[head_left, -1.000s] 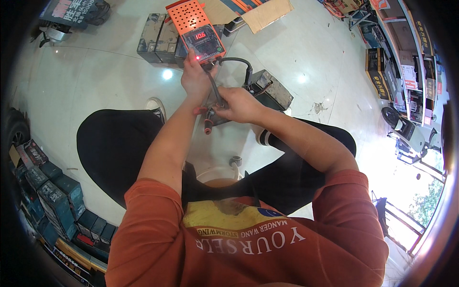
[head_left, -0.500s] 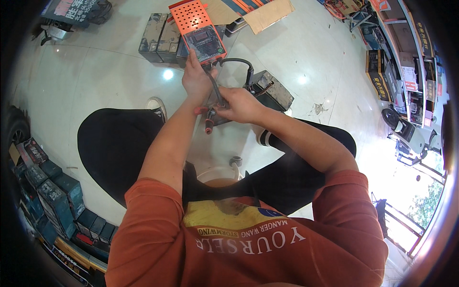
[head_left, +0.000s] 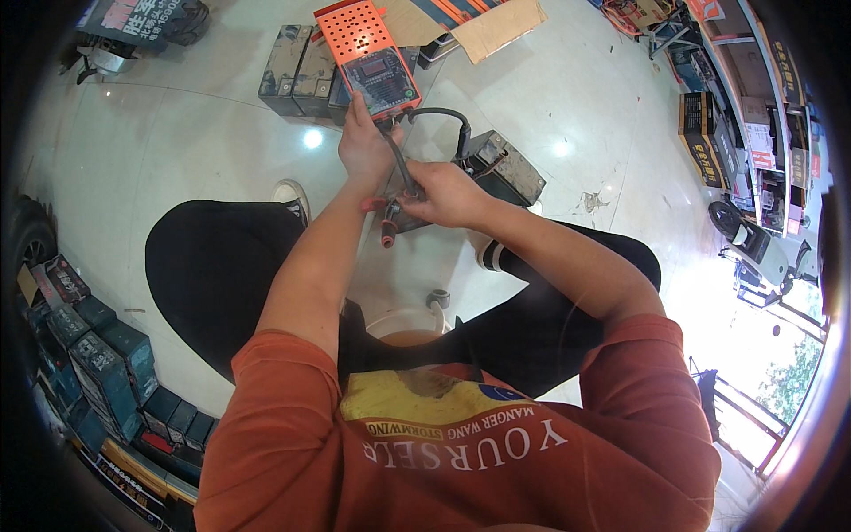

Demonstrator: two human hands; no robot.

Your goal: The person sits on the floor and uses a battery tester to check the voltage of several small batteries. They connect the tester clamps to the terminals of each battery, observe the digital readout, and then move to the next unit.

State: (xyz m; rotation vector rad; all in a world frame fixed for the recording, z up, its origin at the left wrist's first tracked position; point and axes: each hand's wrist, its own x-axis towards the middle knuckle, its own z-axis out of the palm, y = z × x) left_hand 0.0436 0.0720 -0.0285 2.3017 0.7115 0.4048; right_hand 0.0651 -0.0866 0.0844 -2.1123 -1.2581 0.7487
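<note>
An orange battery tester (head_left: 381, 66) with a perforated top and a dark display panel leans over grey batteries. My left hand (head_left: 365, 146) is closed on its lower end, a finger lying along the left edge. My right hand (head_left: 448, 193) is closed around a black cable clamp with red-tipped handles (head_left: 388, 232); its jaws are mostly hidden. From the tester a thick black cable (head_left: 397, 158) runs down into my right hand. Another black lead (head_left: 448, 113) curves to a dark battery (head_left: 516, 173) on the floor, beyond my right hand.
Dusty batteries (head_left: 284, 66) stand behind the tester, beside flattened cardboard (head_left: 501, 28). A white bucket (head_left: 403, 321) is between my legs. Several batteries (head_left: 111, 363) line the lower left. Shelving (head_left: 745, 80) and a scooter (head_left: 767, 244) stand on the right.
</note>
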